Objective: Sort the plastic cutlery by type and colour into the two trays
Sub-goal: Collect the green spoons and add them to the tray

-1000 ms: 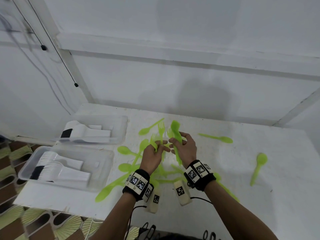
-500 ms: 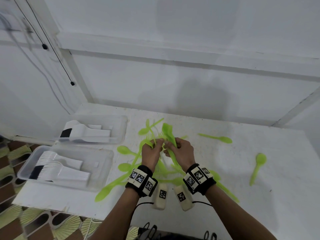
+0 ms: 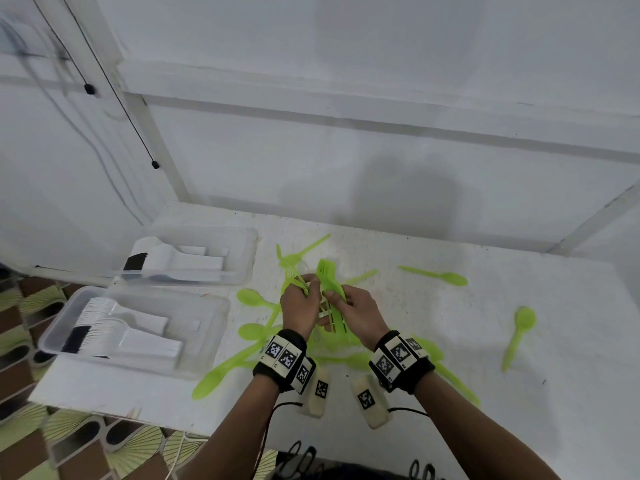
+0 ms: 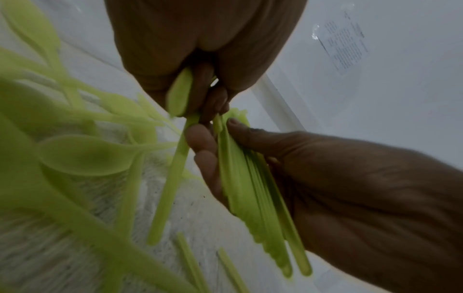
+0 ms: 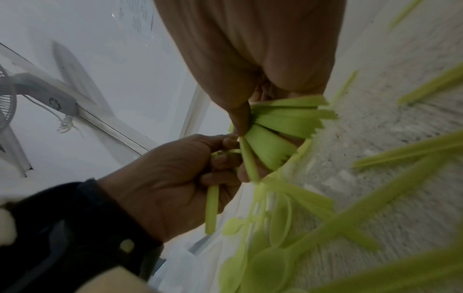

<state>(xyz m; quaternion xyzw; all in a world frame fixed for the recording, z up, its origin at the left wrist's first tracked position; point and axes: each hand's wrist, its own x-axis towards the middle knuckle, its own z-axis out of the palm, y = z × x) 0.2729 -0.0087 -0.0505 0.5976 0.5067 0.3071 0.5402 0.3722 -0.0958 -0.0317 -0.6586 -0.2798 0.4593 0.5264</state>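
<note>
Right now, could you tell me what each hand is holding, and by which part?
The right hand grips a stack of green forks around the handles; the left hand pinches a few green forks near the neck.

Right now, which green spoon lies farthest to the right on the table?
The lone green spoon near the right edge, bowl pointing away from the person. It lies apart from the other spoons piled beside the trays.
</note>
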